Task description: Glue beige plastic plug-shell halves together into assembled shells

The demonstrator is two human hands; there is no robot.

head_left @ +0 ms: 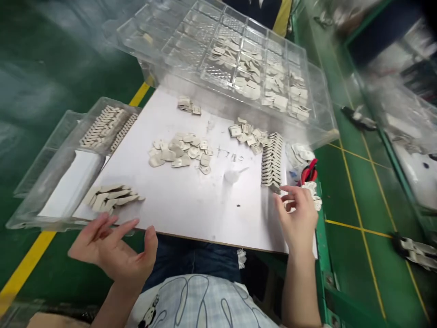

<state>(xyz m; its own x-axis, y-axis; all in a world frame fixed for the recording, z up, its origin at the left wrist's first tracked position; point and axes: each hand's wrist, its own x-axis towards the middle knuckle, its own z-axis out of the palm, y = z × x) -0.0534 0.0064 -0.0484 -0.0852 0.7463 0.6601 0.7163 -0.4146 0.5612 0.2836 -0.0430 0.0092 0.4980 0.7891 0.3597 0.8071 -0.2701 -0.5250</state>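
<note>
My left hand [118,250] is open at the board's front left edge, its fingers spread and holding nothing. Just beyond its fingertips lies a small group of curved beige plastic pieces [112,198], lined up side by side. At the right, my right hand [297,214] has thumb and index finger closed on a beige plastic piece [274,188] at the near end of a neat row of beige pieces [272,157]. The fingers partly hide that piece. Loose flat pieces [180,150] lie mid-board, and small square pieces [249,135] sit beside the row.
A clear compartment tray [201,68] with beige pieces spans the back. Another clear tray [92,148] with rows of pieces stands left. A small translucent bottle [232,176] is on the white board [201,205]. Red-handled pliers [308,172] lie at the right edge.
</note>
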